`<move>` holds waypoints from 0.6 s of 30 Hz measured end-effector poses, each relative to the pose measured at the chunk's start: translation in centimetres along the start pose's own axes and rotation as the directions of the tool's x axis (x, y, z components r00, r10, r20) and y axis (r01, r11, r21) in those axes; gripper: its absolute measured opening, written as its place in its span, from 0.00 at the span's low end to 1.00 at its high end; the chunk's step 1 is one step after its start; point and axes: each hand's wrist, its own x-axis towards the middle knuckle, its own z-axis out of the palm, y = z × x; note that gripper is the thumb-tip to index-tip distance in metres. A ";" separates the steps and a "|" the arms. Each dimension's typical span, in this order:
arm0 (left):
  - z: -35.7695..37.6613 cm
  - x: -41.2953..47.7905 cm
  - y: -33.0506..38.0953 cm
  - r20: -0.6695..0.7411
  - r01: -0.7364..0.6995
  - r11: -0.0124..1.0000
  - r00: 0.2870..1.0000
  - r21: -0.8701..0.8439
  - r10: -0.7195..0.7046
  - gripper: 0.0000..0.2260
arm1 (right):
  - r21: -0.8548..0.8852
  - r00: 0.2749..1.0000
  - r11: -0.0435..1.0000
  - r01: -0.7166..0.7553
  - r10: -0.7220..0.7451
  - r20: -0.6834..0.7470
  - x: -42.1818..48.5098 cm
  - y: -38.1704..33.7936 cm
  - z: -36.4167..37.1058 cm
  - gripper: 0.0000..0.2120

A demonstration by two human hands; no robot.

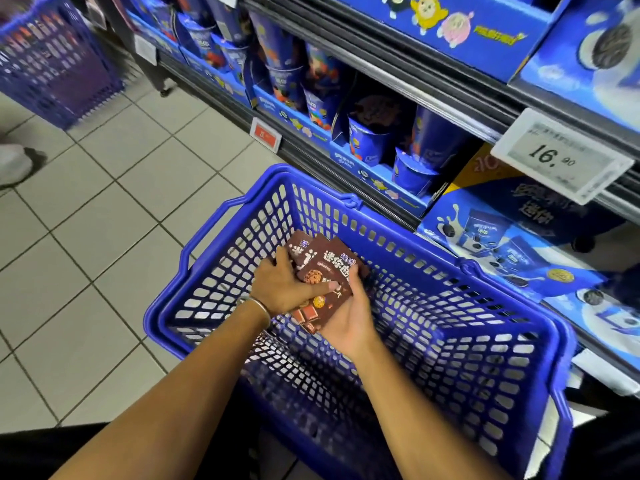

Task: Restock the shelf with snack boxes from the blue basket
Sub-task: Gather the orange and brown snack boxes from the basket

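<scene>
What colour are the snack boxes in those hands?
The snack boxes are dark brown with cookie pictures; head view.

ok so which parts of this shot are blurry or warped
Head view: brown snack boxes, left hand and right hand fairly sharp; head view, top left, the second basket is smeared, as is the cookie carton at top right; the wide lens bows the shelf rail; the 16.90 price tag is legible.
</scene>
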 end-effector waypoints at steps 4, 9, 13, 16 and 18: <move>0.4 0.3 0.1 0.038 0.025 0.994 0.999 0.107 -0.029 0.66 | -0.081 1.000 0.997 0.003 -0.004 -0.008 -0.2 -0.5 -0.2 0.33; 0.3 1.0 -1.4 0.235 0.122 0.972 0.969 -0.203 -0.073 0.58 | -0.125 1.000 0.992 0.029 -0.027 0.015 0.1 -1.1 -0.3 0.30; 0.1 1.1 -1.9 0.359 0.244 0.810 0.932 -0.533 -0.045 0.55 | -0.135 0.999 0.991 -0.021 0.026 0.037 0.7 -0.8 -0.2 0.29; -0.4 1.1 -1.7 0.360 0.210 0.846 0.933 -0.490 -0.023 0.53 | -0.161 0.999 0.987 -0.022 0.029 0.039 1.4 -0.7 -0.1 0.30; -1.0 1.4 -1.7 0.379 0.220 0.843 0.925 -0.491 -0.020 0.52 | -0.180 0.999 0.984 -0.014 0.020 0.030 1.7 -0.5 0.2 0.31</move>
